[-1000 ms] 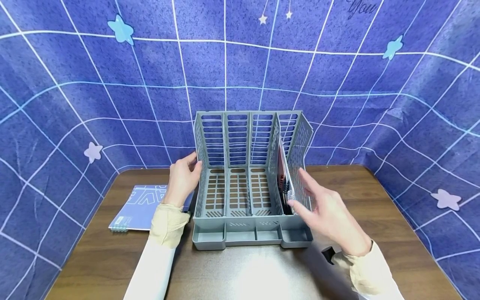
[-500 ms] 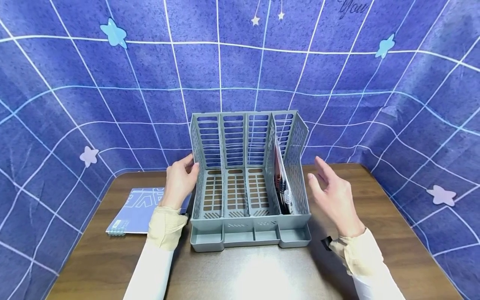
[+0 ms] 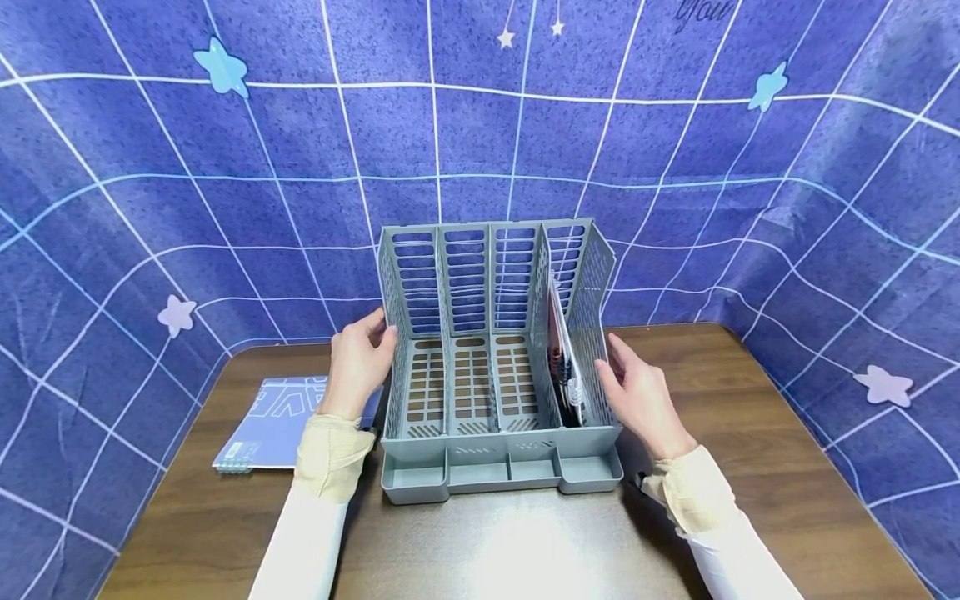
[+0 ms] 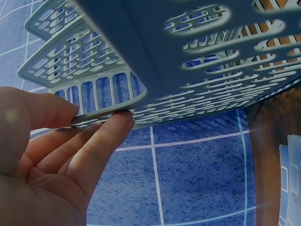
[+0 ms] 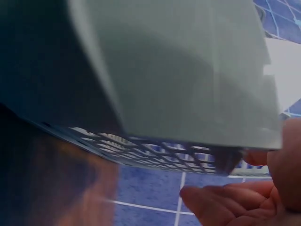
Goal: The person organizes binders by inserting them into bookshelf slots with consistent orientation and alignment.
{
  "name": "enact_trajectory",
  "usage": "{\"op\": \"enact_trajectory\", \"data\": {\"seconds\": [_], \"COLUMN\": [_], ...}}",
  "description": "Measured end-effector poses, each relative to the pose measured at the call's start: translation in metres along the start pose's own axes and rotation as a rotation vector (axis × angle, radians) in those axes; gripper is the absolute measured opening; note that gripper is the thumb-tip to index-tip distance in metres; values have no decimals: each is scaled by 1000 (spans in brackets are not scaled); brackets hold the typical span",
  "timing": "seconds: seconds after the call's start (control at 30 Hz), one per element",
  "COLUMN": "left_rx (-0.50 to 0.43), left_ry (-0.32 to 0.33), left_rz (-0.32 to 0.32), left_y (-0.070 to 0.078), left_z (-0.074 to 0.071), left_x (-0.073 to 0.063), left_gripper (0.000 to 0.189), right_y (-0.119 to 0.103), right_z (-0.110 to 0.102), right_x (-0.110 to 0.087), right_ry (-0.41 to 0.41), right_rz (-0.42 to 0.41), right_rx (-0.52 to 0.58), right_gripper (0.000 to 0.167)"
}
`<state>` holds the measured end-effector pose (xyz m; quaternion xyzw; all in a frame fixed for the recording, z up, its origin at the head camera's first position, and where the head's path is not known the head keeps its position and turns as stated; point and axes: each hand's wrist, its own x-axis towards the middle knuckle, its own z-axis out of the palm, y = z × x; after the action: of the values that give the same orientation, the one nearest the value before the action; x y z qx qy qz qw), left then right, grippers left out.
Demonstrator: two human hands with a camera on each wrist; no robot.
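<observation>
A grey file organizer [image 3: 468, 450] with upright slots and a front row of small trays stands mid-table. My left hand [image 3: 360, 367] pinches the edge of its left side panel; in the left wrist view, the thumb [image 4: 51, 110] lies on one face of that edge and the fingers [image 4: 101, 150] on the other. At the right side panel [image 3: 592, 292], my right hand [image 3: 641, 400] has its thumb at the edge. Its fingers [image 5: 221, 202] stay loosely extended outside, a gap below the panel in the right wrist view. A thin spiral notebook [image 3: 564, 350] stands in the rightmost slot.
A blue spiral notebook [image 3: 270, 425] lies flat on the table left of the organizer, partly behind my left forearm. Behind the wooden table [image 3: 720, 392] hangs a blue gridded cloth [image 3: 480, 125] with stars, which also covers both sides.
My right hand has left the notebook in the rightmost slot, swung out to the right, then come back in to the right side panel. The left hand keeps its hold.
</observation>
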<state>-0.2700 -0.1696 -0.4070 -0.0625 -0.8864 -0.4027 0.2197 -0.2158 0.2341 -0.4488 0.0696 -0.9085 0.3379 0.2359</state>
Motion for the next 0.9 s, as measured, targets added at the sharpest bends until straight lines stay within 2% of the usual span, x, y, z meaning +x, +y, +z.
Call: {"op": "enact_trajectory", "data": {"seconds": [0.27, 0.9], "left_rx": [-17, -15], "left_ry": [2, -3], "left_rz": [7, -19], "left_y": [1, 0], "left_z": [0, -2], "left_x": [0, 0], "left_gripper": [36, 35], "right_y": [2, 3], "right_z": [7, 10], "right_x": [-2, -3], "right_ry": [13, 13], "right_rz": [-66, -68], "right_rx": [-40, -54], "right_gripper": [39, 34]}}
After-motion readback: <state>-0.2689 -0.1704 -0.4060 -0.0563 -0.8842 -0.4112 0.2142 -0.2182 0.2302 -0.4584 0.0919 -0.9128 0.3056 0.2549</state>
